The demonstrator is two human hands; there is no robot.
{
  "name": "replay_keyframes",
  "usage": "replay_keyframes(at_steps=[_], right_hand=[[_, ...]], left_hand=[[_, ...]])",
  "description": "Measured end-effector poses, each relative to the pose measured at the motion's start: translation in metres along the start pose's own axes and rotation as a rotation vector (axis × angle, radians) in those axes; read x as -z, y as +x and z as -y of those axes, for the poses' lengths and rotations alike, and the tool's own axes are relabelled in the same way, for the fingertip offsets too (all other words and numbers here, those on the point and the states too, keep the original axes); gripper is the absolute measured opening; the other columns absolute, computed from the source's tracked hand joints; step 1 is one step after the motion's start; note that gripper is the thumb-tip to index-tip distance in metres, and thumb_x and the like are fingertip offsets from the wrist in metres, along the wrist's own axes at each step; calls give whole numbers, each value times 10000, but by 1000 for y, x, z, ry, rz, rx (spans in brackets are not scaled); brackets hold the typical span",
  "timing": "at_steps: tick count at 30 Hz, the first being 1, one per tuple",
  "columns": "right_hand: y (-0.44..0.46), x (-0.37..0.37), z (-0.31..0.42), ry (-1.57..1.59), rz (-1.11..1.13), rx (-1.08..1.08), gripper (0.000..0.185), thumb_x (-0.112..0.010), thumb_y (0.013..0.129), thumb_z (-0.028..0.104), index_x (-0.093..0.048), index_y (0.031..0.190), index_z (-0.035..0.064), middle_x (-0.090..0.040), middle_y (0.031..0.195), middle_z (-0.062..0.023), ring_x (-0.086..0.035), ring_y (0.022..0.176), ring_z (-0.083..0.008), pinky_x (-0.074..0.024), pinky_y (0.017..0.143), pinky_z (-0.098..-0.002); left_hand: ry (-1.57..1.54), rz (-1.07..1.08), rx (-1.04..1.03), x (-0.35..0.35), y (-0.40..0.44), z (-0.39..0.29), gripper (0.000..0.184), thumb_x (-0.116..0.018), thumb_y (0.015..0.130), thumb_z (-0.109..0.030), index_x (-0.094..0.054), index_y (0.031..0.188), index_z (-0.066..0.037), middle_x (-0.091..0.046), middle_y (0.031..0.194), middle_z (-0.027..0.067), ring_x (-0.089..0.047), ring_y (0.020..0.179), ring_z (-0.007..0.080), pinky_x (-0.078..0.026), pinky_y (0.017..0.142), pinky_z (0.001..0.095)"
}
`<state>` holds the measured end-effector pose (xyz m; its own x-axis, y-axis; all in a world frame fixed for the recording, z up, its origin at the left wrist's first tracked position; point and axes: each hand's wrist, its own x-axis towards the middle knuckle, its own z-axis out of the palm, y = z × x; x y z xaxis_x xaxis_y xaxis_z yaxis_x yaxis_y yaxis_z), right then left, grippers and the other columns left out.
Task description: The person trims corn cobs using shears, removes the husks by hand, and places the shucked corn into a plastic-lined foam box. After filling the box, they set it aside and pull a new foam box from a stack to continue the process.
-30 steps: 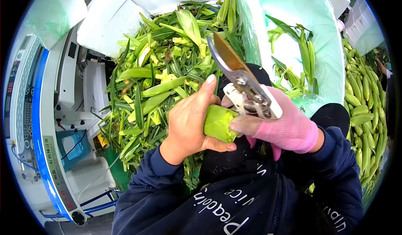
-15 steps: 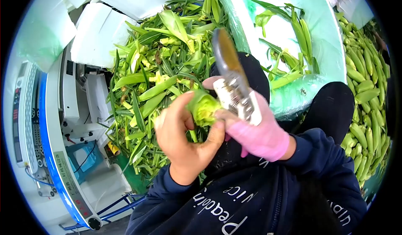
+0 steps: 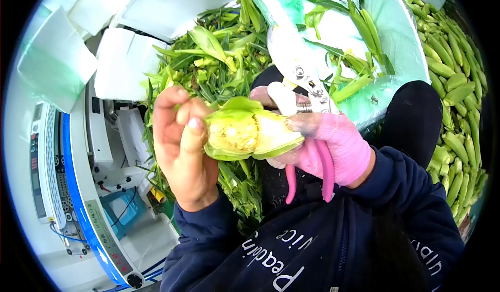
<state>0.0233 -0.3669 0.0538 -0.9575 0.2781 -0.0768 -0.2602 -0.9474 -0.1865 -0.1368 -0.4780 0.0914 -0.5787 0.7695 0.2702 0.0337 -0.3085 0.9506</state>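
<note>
A partly husked ear of corn (image 3: 237, 135) lies across the middle, pale yellow kernels bare and green husk leaves folded back around it. Its left end is against the thumb and fingers of my bare left hand (image 3: 182, 146), which holds it with the fingertips raised. My right hand (image 3: 333, 148), in a pink fingerless glove, pinches the pale husk at the ear's other end. That same hand also grips a pair of pruning shears (image 3: 312, 89). Their silver-white head points up and away, and the pink handles hang below the palm.
Husks and leaves (image 3: 219, 47) pile up beyond my left hand. A plastic-lined white bin (image 3: 406, 57) holds some green leaves. Many unhusked ears (image 3: 458, 99) lie at the far right. A white machine with a blue edge (image 3: 78, 188) stands on the left.
The ear now lies sideways with its kernels showing, where before a bunched green end faced me. My left fingers have lifted and moved left. The shears' pink handles have come into view.
</note>
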Motion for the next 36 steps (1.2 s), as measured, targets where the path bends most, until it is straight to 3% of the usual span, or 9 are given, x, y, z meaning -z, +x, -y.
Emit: replay_keyframes(at_steps=[4,8,12,16,19,21,24,30,36], right_hand=[[-4,30,15,282,335,-11,457,-492,991,63,-386,1424,-41,-540,1325,-208,-589,1141,-283,-492,905,-369],[-63,20,54,-178,-78,306,434,-517,1007,183,-420,1380,-17,-576,1266,-229,-632,1038,-304,-552,823,-403],[-170,32,121,-275,-462,841,416,-491,1025,284,-476,1322,-7,-613,1202,-176,-627,1000,-287,-538,840,-433],[-326,94,225,-679,-371,1225,259,-522,1020,191,-531,1169,-20,-595,1036,-112,-579,922,-228,-436,936,-376],[-461,121,286,-786,-929,1451,208,-527,1024,166,-564,1088,-29,-613,1003,-123,-586,942,-223,-435,945,-360],[-567,132,311,-828,-1310,1487,229,-510,1035,185,-589,1064,-29,-652,1043,-146,-609,992,-235,-444,975,-359],[-626,139,312,-815,-1557,1555,257,-490,1040,201,-595,1081,-29,-674,1085,-145,-620,1025,-245,-442,1014,-369],[-415,145,238,-1029,-1388,1328,515,-554,983,255,-423,1387,-37,-610,1047,-104,-605,911,-204,-535,787,-399],[-262,141,204,-809,-1253,1121,616,-576,934,232,-375,1434,-65,-598,1018,-114,-587,854,-214,-539,715,-361]], left_hand=[[-169,46,238,-20,33,-4,290,-647,944,-100,-520,1195,-35,-570,946,18,-530,832,83,-453,769,224],[-409,546,396,-52,74,16,333,-511,1040,-238,-515,1271,1,-557,810,50,-491,561,127,-431,544,275],[216,643,314,-112,157,65,407,-412,1067,-308,-529,1294,10,-605,859,64,-586,727,127,-474,693,262],[775,700,154,-165,245,197,415,-558,974,-363,-631,1156,4,-675,849,108,-645,749,199,-516,698,328],[1186,1022,-172,-224,261,285,368,-554,914,-362,-724,1026,-56,-705,996,230,-662,961,405,-523,857,473],[1336,1077,-246,-261,256,340,359,-572,915,-311,-708,1005,9,-703,890,201,-694,859,274,-539,767,385],[918,929,672,-302,272,443,434,-526,966,-331,-633,1207,14,-713,1013,140,-684,927,251,-543,800,417],[49,81,862,-348,206,561,507,-677,939,-305,-490,1244,54,-621,1081,148,-629,907,284,-526,738,409],[78,276,848,-328,232,526,636,-732,903,-372,-424,1354,-48,-565,1284,107,-586,1096,272,-505,880,471]])
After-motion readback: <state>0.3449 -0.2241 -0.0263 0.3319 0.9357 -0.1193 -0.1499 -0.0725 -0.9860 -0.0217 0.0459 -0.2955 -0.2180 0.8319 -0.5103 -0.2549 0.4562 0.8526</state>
